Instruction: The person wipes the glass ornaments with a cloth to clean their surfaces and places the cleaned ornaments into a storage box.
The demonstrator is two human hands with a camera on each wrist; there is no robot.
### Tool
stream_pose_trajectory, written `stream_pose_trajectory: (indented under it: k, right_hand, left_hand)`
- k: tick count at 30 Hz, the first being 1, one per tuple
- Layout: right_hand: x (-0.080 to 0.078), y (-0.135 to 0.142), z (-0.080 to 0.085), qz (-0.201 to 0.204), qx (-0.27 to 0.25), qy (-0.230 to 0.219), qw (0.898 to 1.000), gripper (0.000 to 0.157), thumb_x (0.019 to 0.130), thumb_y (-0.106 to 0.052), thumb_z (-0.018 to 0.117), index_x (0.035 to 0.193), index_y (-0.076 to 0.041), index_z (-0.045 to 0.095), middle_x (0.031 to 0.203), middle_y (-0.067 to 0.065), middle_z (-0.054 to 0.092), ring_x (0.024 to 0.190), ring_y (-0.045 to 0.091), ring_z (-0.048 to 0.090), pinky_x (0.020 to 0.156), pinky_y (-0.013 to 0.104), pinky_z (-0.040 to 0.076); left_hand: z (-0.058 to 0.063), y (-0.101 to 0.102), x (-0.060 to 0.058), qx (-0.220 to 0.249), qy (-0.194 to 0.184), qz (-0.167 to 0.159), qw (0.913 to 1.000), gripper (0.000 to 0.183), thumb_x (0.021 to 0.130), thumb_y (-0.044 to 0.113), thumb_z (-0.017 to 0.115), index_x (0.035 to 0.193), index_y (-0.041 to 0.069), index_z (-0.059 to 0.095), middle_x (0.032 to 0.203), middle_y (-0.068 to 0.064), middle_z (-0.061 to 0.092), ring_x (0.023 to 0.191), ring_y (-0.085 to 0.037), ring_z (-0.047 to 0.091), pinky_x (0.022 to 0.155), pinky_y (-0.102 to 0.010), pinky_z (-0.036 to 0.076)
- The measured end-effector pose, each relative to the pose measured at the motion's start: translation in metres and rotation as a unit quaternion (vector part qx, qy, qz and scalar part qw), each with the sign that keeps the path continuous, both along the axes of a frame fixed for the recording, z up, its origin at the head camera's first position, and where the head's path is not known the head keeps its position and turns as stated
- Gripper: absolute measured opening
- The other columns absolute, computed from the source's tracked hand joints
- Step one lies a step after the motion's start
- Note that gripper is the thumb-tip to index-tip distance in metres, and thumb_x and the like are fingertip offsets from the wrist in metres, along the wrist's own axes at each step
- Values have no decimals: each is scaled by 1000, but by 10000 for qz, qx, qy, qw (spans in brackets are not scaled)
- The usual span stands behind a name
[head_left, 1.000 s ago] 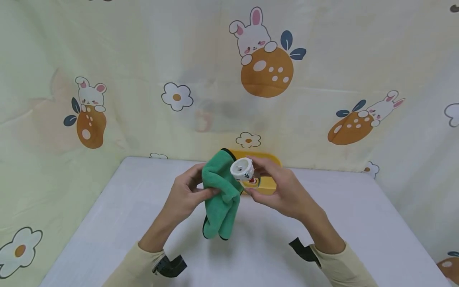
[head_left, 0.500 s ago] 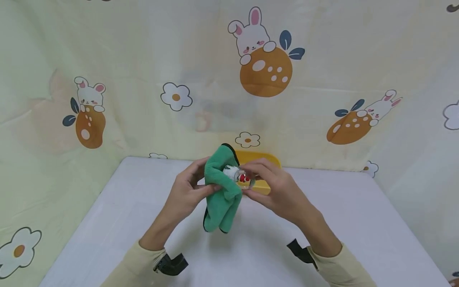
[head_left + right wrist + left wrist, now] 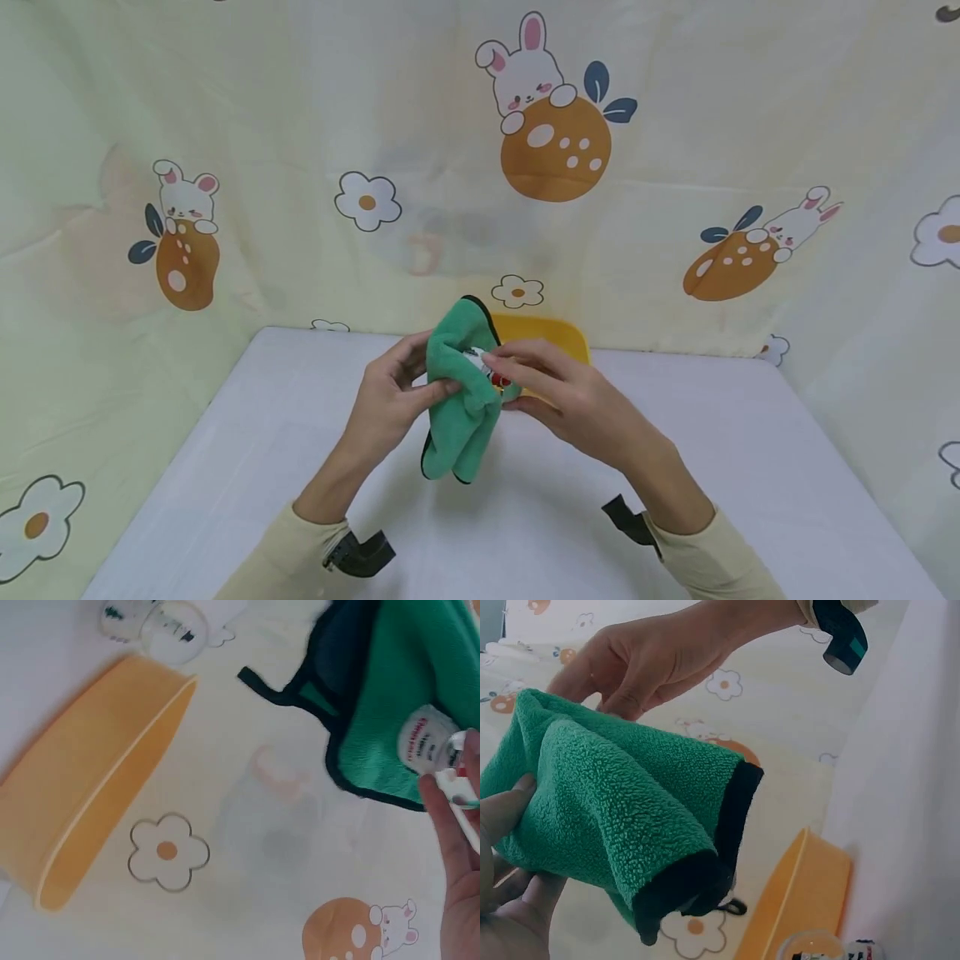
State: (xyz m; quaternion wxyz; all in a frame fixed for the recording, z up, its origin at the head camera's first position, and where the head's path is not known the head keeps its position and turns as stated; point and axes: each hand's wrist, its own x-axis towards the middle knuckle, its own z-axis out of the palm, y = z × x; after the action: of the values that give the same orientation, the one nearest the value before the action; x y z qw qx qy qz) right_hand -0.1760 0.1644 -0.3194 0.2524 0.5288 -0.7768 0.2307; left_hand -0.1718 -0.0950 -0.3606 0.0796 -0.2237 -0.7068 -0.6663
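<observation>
Small white-and-clear rounded ornament with red detail [image 3: 424, 742], held against a folded green plush towel with black edging [image 3: 453, 429]: judged light, slick and breakable, so take it by the white printed end; the towel should give softly. Your right hand [image 3: 581, 404] pinches the ornament, fingers above, thumb below; your left hand [image 3: 392, 393] grips the towel, thumb in front, both forearms angled inward.

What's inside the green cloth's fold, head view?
Part of a small white-and-red ornament shows there, held by the right hand. The rest is covered by the green cloth and fingers.
</observation>
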Motion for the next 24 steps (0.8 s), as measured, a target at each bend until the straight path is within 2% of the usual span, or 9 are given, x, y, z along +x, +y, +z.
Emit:
stream_pose_trajectory:
  k: [3,5,10,14,17,19,22,24]
  right_hand:
    - [-1,0,1,1,32,384,9993,47,94,-28,69,137,-12,63,131,8,61,114,19,65,90,25,58]
    - [-2,0,2,46,-91,479,9988,45,95,-30,66,136,-11,64,130,9,62,112,20,67,87,26,59]
    - [-6,-2,0,117,-557,505,9971,43,99,-34,60,129,-4,67,127,11,65,109,23,69,84,27,60]
    - [-8,-5,-2,-161,-762,638,9949,46,101,-37,60,128,0,66,119,12,67,102,22,70,82,30,61]
    - [-7,-8,-4,-395,-924,406,9941,49,99,-39,65,126,2,66,110,11,69,91,19,71,77,29,62]
    - [-5,-9,-4,-511,-1076,95,9928,49,95,-38,70,123,3,65,104,10,69,84,18,72,74,27,62]
    - [-4,-10,-3,-537,-1408,-470,9875,45,85,-28,83,115,3,67,96,9,71,74,15,72,68,23,61]
    - [-5,-10,-3,-496,-1581,-697,9837,45,77,-17,89,113,3,68,94,7,72,71,14,72,67,21,60]
  left_hand:
    - [1,1,0,-43,-191,-51,9998,50,92,11,76,139,9,58,131,-7,65,121,-24,63,97,-32,56]
    - [2,1,0,-101,-240,-127,9996,48,92,11,76,137,8,60,128,-8,66,119,-25,63,96,-33,57]
    - [3,3,0,-68,-38,-247,9997,50,90,7,77,138,6,61,128,-11,68,118,-26,66,93,-35,58]
    - [2,4,0,-4,139,-136,9998,52,89,5,77,139,4,60,128,-11,69,115,-23,67,92,-35,59]
    - [1,5,2,12,203,-67,9998,50,89,4,77,137,3,61,126,-12,70,114,-21,69,90,-35,59]
    - [0,5,3,16,263,-45,9996,50,89,3,77,136,2,62,126,-12,70,113,-21,69,90,-35,59]
    - [0,6,5,13,378,-41,9993,49,89,2,77,136,2,63,126,-12,70,113,-21,69,89,-35,59]
    - [0,7,5,5,444,-41,9990,49,89,2,77,136,3,62,127,-12,70,114,-20,69,90,-35,59]
